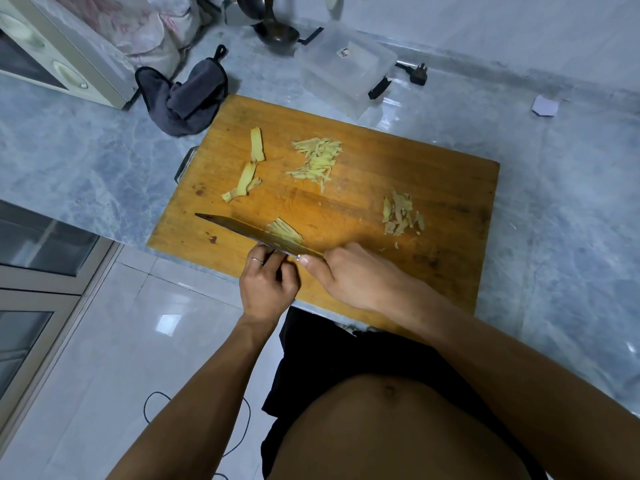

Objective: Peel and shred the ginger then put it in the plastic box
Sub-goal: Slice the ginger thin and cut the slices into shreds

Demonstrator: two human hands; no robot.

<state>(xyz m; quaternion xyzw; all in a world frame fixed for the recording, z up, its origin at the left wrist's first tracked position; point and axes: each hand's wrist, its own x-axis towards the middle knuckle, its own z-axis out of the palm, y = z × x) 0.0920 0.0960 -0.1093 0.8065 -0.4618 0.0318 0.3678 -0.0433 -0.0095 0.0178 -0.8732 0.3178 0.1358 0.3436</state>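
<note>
A wooden cutting board (381,174) lies on the marble counter. My right hand (349,277) grips the handle of a cleaver (228,225), whose blade reaches left over the board's near part. A fan of fine ginger shreds (284,233) lies against the blade. My left hand (268,285) is at the blade's near side with bent fingers touching it; what they hold is hidden. A pile of shredded ginger (317,161) sits mid-board. Ginger peelings (401,214) lie to the right and two long ginger strips (251,166) to the left. The clear plastic box (346,69) stands behind the board.
A dark grey cloth (187,95) lies at the board's far left corner. A white appliance (52,50) stands at the far left. A metal ladle (277,34) and a black plug (417,76) lie near the wall. The counter edge runs just below the board.
</note>
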